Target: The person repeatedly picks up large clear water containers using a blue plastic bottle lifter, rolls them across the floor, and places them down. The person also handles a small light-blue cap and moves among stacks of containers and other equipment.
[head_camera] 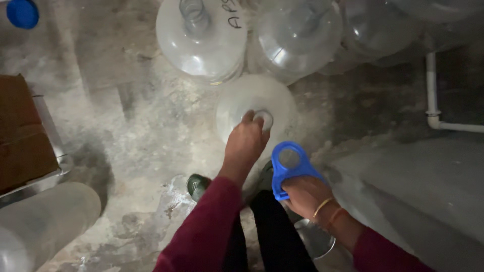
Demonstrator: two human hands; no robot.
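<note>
Box (20, 136) at far left, on the wet floor (141, 151). Centre: jug (252, 100) upright, long axis vertical, neck up. Left hand (245, 146) on top, fingers closed around the neck. Just right and lower, right hand (305, 194), fingers wrapped on a blue handle (290, 166). More jugs (201, 40) behind.

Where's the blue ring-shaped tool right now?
The blue ring-shaped tool is in the right hand, right of centre in the head view, beside the left hand on the clear jug.
</note>
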